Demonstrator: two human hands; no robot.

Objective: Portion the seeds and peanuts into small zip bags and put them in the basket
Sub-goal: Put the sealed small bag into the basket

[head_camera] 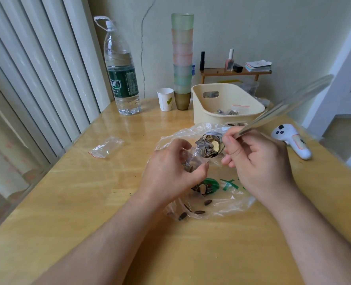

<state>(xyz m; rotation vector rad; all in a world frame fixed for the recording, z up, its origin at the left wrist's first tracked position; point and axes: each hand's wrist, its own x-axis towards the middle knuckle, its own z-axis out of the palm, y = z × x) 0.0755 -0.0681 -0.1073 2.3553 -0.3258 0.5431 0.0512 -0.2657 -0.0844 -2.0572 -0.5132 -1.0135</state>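
right now the right hand (258,161) grips a spoon (211,148) heaped with seeds and a few peanuts, held just beside the mouth of a small zip bag (188,159) that the left hand (174,173) pinches open. the bag already holds some seeds and sits over a big plastic bag (221,188) spread on the tabletop (88,202). the heap looks wider than the bag's mouth, so a quick tip would likely send seeds over the left fingers and onto the plastic, where a few loose ones (191,212) already lie. if the pinch slackens, the mouth may fold shut and the load spills. overfilling could also stop the zip closing. the basket (226,103), beyond the hands, has filled bags inside; a spare zip bag (105,147) lies well apart to the left
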